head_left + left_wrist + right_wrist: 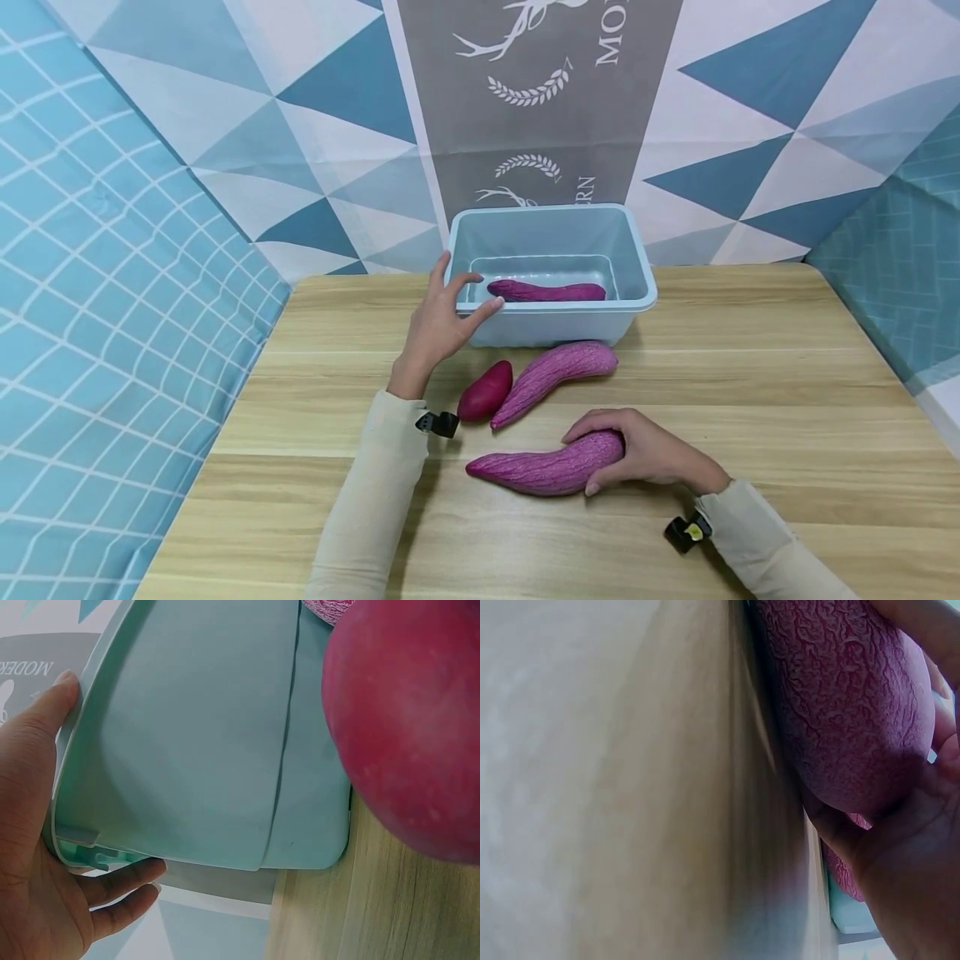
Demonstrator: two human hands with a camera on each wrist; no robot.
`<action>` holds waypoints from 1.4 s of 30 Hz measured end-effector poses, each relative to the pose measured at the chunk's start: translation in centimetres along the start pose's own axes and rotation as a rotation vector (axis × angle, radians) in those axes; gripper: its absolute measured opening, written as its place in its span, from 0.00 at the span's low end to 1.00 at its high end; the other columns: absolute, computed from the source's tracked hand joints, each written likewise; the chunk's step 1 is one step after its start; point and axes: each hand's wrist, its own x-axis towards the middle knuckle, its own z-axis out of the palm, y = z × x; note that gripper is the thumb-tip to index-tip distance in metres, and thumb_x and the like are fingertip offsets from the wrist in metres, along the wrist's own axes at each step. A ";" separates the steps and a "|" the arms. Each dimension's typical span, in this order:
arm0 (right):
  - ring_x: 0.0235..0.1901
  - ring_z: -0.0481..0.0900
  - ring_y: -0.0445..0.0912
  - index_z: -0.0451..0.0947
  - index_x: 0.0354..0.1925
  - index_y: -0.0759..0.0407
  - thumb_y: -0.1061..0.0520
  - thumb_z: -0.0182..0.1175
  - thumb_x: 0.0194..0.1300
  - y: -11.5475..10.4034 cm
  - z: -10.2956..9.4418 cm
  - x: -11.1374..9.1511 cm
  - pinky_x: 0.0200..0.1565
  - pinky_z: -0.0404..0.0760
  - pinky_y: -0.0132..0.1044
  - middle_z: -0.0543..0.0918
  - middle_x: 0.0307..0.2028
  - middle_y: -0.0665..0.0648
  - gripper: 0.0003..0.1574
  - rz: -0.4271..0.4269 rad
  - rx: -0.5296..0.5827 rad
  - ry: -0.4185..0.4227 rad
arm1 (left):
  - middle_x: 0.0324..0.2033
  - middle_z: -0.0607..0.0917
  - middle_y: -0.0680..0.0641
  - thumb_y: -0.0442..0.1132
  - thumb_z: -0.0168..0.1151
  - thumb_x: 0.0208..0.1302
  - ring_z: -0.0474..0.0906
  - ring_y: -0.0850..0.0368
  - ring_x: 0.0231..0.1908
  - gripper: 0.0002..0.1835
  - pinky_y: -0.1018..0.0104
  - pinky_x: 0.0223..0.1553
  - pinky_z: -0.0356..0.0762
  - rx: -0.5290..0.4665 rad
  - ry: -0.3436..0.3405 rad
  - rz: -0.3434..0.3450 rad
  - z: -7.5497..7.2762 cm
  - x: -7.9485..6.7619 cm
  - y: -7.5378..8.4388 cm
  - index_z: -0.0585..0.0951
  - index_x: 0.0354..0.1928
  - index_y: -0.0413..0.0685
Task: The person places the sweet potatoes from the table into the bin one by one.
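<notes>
My right hand [645, 450] holds the thick end of a long wrinkled purple vegetable [540, 468], thumb in front and fingers behind; its tapered tip points left. Seen from the right wrist, the vegetable [855, 697] is close against the wooden table. My left hand [442, 317] grips the front left corner of a light blue plastic basin [555, 321]. In the left wrist view, the thumb lies along the rim and the fingers curl by the corner. Inside the basin lies another purple vegetable [551, 291].
In front of the basin, a third wrinkled purple vegetable [558, 375] lies beside a smaller smooth dark red one [486, 392], which looms large in the left wrist view. The wooden table [765, 375] meets a patterned backdrop [330, 125] just behind the basin.
</notes>
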 end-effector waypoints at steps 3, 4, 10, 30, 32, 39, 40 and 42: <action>0.56 0.80 0.37 0.83 0.54 0.47 0.43 0.78 0.49 -0.1 0.1 0.0 0.64 0.71 0.28 0.86 0.52 0.46 0.34 0.010 0.000 -0.001 | 0.82 0.45 0.49 0.74 0.56 0.61 0.77 0.38 0.62 0.35 0.43 0.48 0.83 -0.007 0.000 0.000 0.0 -0.1 0.0 0.76 0.62 0.62; 0.56 0.80 0.37 0.83 0.54 0.46 0.42 0.78 0.49 -0.1 0.1 0.0 0.64 0.72 0.28 0.86 0.51 0.45 0.33 0.012 -0.001 -0.002 | 0.82 0.45 0.49 0.74 0.56 0.61 0.77 0.37 0.62 0.35 0.43 0.48 0.83 -0.009 0.000 -0.001 0.1 -0.1 -0.1 0.76 0.62 0.61; 0.56 0.80 0.38 0.83 0.53 0.46 0.42 0.79 0.49 -0.3 0.2 0.1 0.63 0.72 0.28 0.86 0.50 0.42 0.32 0.013 0.000 0.005 | 0.82 0.44 0.49 0.75 0.56 0.61 0.77 0.37 0.62 0.35 0.42 0.50 0.82 -0.014 0.003 -0.007 0.1 -0.2 -0.2 0.76 0.62 0.63; 0.55 0.80 0.37 0.83 0.54 0.46 0.43 0.77 0.53 -0.6 -0.2 0.1 0.60 0.74 0.30 0.86 0.51 0.43 0.30 -0.009 -0.054 0.073 | 0.82 0.44 0.49 0.76 0.55 0.61 0.79 0.37 0.59 0.36 0.43 0.47 0.83 -0.017 0.012 -0.005 0.1 -0.2 -0.2 0.76 0.63 0.63; 0.55 0.80 0.37 0.83 0.53 0.46 0.43 0.77 0.53 -0.6 -0.3 0.1 0.60 0.75 0.30 0.86 0.51 0.42 0.30 -0.002 -0.065 0.092 | 0.82 0.44 0.49 0.76 0.55 0.61 0.79 0.37 0.60 0.36 0.42 0.47 0.83 -0.013 0.013 -0.005 0.1 -0.2 -0.2 0.76 0.62 0.63; 0.54 0.80 0.37 0.83 0.52 0.41 0.43 0.77 0.52 -0.8 -0.2 0.4 0.58 0.76 0.30 0.86 0.50 0.41 0.28 0.032 -0.057 0.157 | 0.82 0.45 0.49 0.75 0.55 0.61 0.82 0.39 0.56 0.34 0.48 0.42 0.83 -0.006 0.009 0.002 -0.1 -0.1 -0.2 0.76 0.62 0.65; 0.53 0.80 0.37 0.83 0.52 0.41 0.43 0.77 0.52 -0.7 -0.2 0.4 0.58 0.76 0.30 0.86 0.50 0.41 0.28 0.031 -0.056 0.163 | 0.82 0.44 0.50 0.76 0.55 0.61 0.82 0.40 0.55 0.35 0.49 0.41 0.83 -0.007 0.007 0.006 0.0 -0.1 -0.2 0.76 0.62 0.65; 0.54 0.80 0.37 0.83 0.52 0.42 0.43 0.78 0.52 -0.7 0.0 0.3 0.58 0.76 0.29 0.86 0.51 0.41 0.29 0.038 -0.046 0.177 | 0.82 0.45 0.50 0.76 0.54 0.60 0.83 0.41 0.53 0.35 0.52 0.38 0.83 -0.007 0.004 0.016 0.0 0.1 -0.3 0.76 0.61 0.65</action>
